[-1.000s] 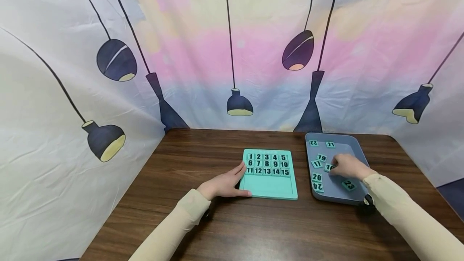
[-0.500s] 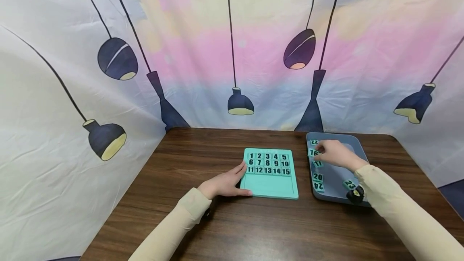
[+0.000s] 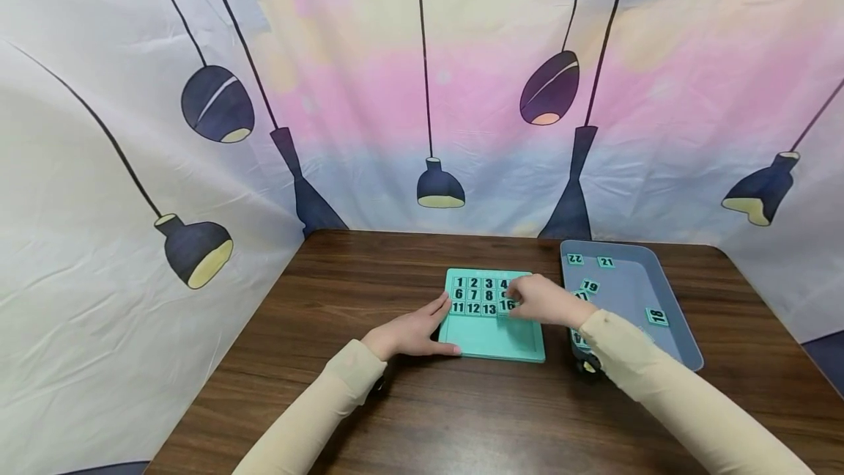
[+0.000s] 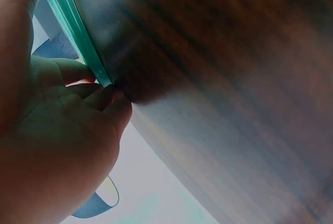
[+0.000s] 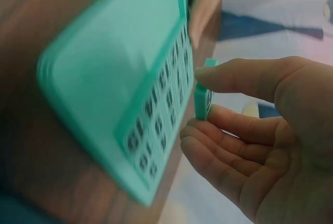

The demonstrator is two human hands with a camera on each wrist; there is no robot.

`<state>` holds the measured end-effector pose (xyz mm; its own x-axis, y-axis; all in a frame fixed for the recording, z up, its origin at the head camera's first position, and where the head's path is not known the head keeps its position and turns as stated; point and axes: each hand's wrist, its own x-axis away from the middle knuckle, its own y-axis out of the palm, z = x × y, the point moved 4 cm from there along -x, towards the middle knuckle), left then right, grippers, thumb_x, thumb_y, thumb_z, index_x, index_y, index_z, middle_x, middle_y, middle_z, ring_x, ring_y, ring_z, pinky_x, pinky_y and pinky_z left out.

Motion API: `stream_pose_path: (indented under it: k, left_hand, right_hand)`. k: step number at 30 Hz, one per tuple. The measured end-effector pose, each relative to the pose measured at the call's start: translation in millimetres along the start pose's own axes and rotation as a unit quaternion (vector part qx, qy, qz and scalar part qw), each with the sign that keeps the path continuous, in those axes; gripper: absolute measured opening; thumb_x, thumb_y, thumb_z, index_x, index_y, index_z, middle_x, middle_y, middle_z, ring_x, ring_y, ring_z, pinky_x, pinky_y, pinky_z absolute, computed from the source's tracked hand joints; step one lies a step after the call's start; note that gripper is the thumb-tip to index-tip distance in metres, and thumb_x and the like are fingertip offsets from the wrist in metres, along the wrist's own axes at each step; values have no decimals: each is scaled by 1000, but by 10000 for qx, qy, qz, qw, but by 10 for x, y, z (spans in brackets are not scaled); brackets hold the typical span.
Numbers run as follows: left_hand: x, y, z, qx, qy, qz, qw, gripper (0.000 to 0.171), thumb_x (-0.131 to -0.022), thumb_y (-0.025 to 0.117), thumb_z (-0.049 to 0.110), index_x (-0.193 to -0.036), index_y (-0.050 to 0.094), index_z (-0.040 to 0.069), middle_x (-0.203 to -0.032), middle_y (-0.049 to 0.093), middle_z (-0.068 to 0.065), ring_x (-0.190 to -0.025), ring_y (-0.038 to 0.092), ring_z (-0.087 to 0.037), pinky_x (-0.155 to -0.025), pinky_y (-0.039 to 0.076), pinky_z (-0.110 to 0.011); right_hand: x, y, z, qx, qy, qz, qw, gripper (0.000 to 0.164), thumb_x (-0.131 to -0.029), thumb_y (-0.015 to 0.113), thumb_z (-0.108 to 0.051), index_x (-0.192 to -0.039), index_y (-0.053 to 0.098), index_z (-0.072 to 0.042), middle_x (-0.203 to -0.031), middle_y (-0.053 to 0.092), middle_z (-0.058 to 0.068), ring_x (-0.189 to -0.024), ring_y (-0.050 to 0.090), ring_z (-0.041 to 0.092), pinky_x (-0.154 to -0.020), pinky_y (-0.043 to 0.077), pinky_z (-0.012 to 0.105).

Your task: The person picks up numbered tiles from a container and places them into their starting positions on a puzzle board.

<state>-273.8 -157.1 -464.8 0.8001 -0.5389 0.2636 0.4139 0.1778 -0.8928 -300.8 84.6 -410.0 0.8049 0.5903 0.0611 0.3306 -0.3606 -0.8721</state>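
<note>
A turquoise number board [image 3: 491, 336] lies on the wooden table, rows of numbered tiles filling its upper part and a bare strip below. My left hand [image 3: 409, 332] rests at its left side, fingers along the left edge and thumb at the near edge. In the left wrist view, fingertips touch the board's edge [image 4: 78, 29]. My right hand [image 3: 547, 301] pinches the number 16 tile [image 3: 506, 306] over the board's right part, covering several tiles there. The right wrist view shows this tile [image 5: 201, 102] on edge between thumb and fingers, raised above the board.
On the right stands a grey-blue tray [image 3: 626, 288] with several loose tiles, among them 22 [image 3: 575, 259], 21 [image 3: 606, 262], 19 [image 3: 590, 286] and 18 [image 3: 656, 316]. My right forearm crosses its near left part. A cloth printed with lamps [image 3: 440, 185] hangs behind the table.
My right hand has picked the 16 tile out of the tray and carried it left, over the board. The left hand stays at the board's edge.
</note>
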Motion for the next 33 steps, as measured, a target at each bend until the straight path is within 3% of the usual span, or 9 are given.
stream_pose_path:
  k: [2,4,9,12,15,17,22,33]
  left_hand:
    - [-7,0,1,-15,-20,-1,10000,102,-93,56,69,-163,9,12,-170,0,-4,-152,21,-22,-116,32,-42]
    - [-11,1,-1,-31,-43,12,10000,102,-93,56,69,-163,10,11,-170,1,-5,-151,23,-23,-115,34,-42]
    - [-16,12,-9,-50,-43,27,10000,103,-92,56,70,-163,11,11,-170,2,-5,-151,25,-23,-113,36,-42]
    - [-18,22,-17,-37,-23,10,10000,103,-92,56,70,-163,10,11,-170,1,-5,-151,23,-23,-114,35,-42]
    - [-18,35,-26,-12,-17,-5,10000,103,-92,55,71,-163,9,12,-170,1,-4,-152,22,-23,-115,34,-42]
    - [-17,37,-27,4,-22,-16,10000,103,-92,55,71,-163,9,12,-170,0,-4,-152,21,-22,-115,34,-42]
    - [-6,20,-10,17,-27,-23,10000,103,-93,56,70,-163,9,12,-170,0,-4,-152,22,-23,-114,35,-43]
    - [6,-15,10,63,18,-8,10000,101,-94,57,67,-163,10,11,-170,1,-5,-151,22,-24,-113,36,-44]
  right_hand:
    - [-39,81,-80,24,-79,-70,9999,33,-89,77,-11,-118,69,4,-98,67,8,-83,60,16,-78,52,39]
    - [-84,160,-147,79,-192,-165,9996,25,-89,77,-11,-108,71,3,-81,58,2,-68,47,13,-69,44,34]
    - [-164,327,-254,172,-426,-181,9988,18,-88,78,-11,-96,71,3,-69,44,-5,-60,33,11,-63,33,32]
    - [-195,408,-283,163,-473,-146,9986,14,-87,78,-9,-93,71,2,-67,42,-5,-59,32,11,-62,33,33]
    - [-223,490,-298,160,-385,-142,9990,13,-87,77,-8,-92,71,2,-68,47,-2,-59,34,12,-62,36,34]
    - [-235,535,-307,166,-272,-68,9995,19,-87,77,-7,-103,72,2,-79,62,2,-63,47,10,-66,45,34]
    - [-275,609,-326,148,-48,152,9998,24,-88,76,-6,-109,71,3,-98,71,12,-72,62,15,-71,55,38]
    - [-429,715,-403,-69,-65,539,9985,23,-89,77,-11,-108,70,0,-83,67,3,-64,57,9,-62,51,32]
